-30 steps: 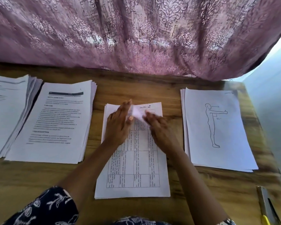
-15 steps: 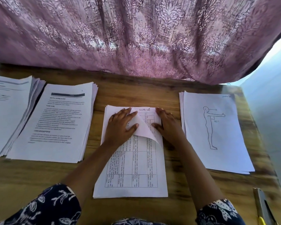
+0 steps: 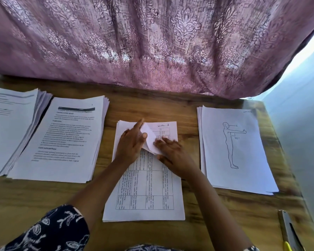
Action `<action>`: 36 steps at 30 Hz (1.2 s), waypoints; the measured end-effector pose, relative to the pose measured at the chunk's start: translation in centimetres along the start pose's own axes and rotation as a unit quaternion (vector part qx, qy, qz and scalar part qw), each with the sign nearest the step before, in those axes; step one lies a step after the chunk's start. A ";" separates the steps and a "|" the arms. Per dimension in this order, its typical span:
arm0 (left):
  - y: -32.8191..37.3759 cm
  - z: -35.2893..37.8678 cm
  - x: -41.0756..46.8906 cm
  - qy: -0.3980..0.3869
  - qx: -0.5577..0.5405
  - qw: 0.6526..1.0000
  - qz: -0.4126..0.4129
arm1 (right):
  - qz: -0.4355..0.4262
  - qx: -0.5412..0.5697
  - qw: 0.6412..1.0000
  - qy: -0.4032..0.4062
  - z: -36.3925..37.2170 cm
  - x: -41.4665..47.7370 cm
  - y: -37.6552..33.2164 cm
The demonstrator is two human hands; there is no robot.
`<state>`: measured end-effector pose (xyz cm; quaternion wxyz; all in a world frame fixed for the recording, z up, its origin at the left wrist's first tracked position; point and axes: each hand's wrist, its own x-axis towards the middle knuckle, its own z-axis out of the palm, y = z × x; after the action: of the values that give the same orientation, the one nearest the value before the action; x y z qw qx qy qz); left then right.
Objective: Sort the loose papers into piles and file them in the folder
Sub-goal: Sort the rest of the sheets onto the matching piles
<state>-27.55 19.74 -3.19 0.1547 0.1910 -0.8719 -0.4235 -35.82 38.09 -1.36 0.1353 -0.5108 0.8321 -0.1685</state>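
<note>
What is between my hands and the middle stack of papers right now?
Nothing visible. Both hands are on the middle stack: the left hand pinches its turned-back corner, and the right hand presses flat on that flap.

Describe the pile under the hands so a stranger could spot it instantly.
On the table below the pink curtain, four paper piles lie in a row. The grid pile is third from the left, between the text pile and the figure pile. Only it bears a printed grid, its top sheet curled back.
</note>
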 end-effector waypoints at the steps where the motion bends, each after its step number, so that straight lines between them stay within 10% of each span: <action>1: 0.0 -0.1 0.2 -0.014 0.006 1.000 -0.004 | -0.011 0.003 1.000 -0.018 0.0 -0.1 0.1; 5: -0.5 0.1 0.4 -0.028 0.059 0.998 0.010 | 0.071 0.137 0.988 0.017 -1.1 0.9 0.5; 15: -1.2 0.6 0.5 -0.031 0.133 0.990 0.032 | 0.169 0.023 0.983 0.068 -0.2 2.2 2.5; 20: -0.6 0.5 0.6 -0.029 0.116 0.992 0.039 | 0.234 0.252 0.915 0.211 -0.4 1.3 -0.1; 27: 0.1 0.0 0.0 -0.005 -0.031 0.999 0.000 | 0.027 0.013 0.999 0.016 -0.3 -0.1 -2.3; 31: -0.3 0.2 0.4 -0.026 0.090 0.995 0.022 | 0.094 0.123 0.987 0.046 -1.5 0.7 -1.2; 36: -0.9 0.2 0.7 -0.046 0.138 0.989 0.029 | 0.164 -0.005 0.986 0.010 -1.8 2.6 2.0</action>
<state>-28.09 19.03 -3.91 0.0988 0.1653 -0.9333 -0.3032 -39.31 36.82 -0.76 0.1501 -0.3669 0.9066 -0.1449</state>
